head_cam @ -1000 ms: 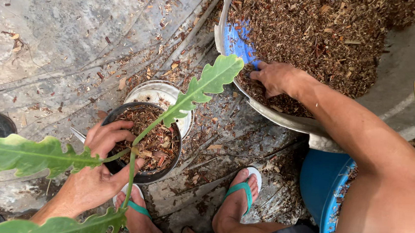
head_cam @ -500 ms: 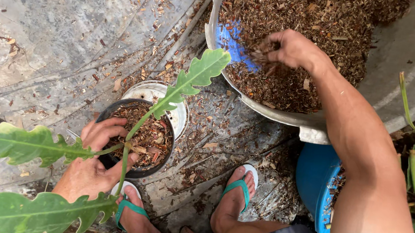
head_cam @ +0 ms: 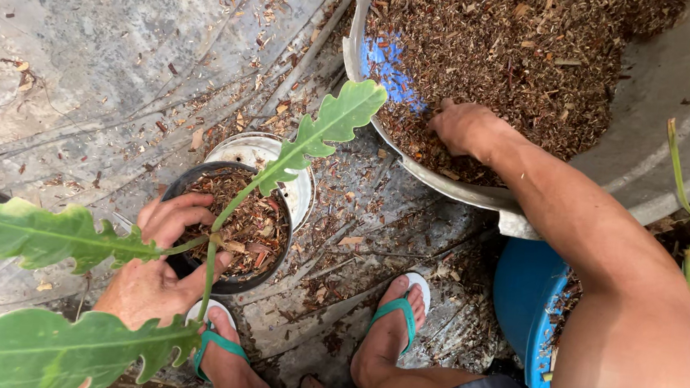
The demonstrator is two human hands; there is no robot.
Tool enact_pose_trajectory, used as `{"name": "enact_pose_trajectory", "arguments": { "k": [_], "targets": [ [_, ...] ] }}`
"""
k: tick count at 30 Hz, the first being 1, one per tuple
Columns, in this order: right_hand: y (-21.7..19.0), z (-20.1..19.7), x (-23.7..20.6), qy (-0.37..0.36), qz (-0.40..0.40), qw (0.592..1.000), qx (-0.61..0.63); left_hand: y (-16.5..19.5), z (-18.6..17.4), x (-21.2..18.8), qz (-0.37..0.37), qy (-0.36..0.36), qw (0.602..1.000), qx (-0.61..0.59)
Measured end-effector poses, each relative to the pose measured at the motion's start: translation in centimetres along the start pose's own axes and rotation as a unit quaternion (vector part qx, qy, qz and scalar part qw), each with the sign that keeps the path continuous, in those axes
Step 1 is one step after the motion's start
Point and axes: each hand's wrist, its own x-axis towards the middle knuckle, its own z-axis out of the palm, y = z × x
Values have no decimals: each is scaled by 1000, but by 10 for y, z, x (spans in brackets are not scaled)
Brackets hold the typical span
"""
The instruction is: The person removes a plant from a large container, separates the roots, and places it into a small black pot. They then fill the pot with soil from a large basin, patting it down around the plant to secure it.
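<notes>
Head view showed your sandalled feet nearest, planted on the concrete floor. Just beyond, your left hand steadied the black pot, fingers curled over its near rim at the plant stem. Farther off, your right hand lay in the metal basin, fingers closed into the bark mix. Judged step: gathering mix. Carrying it over called for clearing the basin lip and the leaf; floor between stood open.
</notes>
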Motion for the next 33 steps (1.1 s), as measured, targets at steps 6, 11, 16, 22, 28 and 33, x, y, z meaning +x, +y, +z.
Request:
{"name": "enact_pose_trajectory", "arguments": {
  "k": [6, 11, 16, 22, 28, 33],
  "targets": [
    [12, -13, 8, 65, -6, 980, 189, 0, -3, 1, -13, -11, 1000, -4],
    [-11, -13, -7, 8, -14, 996, 85, 4, -2, 1, -2, -12, 1000, 4],
    [-21, -7, 3, 57, -106, 990, 66, 5, -3, 1, -1, -15, 1000, 15],
    [5, -24, -1, 32, -81, 949, 303, -4, -7, 0, 22, -37, 999, 29],
    [25, -37, -16, 66, -8, 940, 335, -11, -3, -6, 52, -17, 998, -15],
    [19, -31, -35, 165, -11, 967, 196, -21, -2, -7, 34, -31, 977, -210]
  ]
}}
